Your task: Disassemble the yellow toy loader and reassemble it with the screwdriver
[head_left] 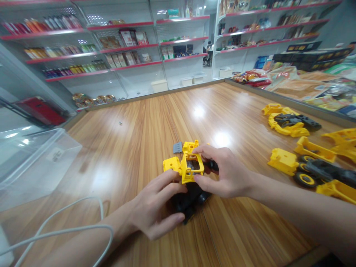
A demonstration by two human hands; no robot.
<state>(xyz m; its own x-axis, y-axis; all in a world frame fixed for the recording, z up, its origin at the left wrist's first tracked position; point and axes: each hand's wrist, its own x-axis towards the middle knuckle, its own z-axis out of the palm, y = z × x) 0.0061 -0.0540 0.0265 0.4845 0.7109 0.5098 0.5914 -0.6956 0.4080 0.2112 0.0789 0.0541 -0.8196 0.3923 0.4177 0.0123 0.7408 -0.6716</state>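
A yellow toy cab frame [191, 180] with window openings is pinched between the thumb and fingers of my right hand [225, 170], at the middle of the table. Below it is a black toy chassis [187, 200], partly hidden by both hands. My left hand [158, 204] is curled about the chassis side, its index finger by a yellow block-shaped part [171, 164]; whether it grips the chassis firmly is hard to see. Just beyond the cab lie another yellow piece [190, 145] and a small grey toothed part [177, 147].
More yellow toy parts [283, 161] and a black wheeled chassis [325, 170] lie at the right. A clear plastic bin [55, 155] and a white cable [69, 228] are at the left. A tiny metal piece [120, 123] sits far left; stocked shelves [130, 46] stand behind.
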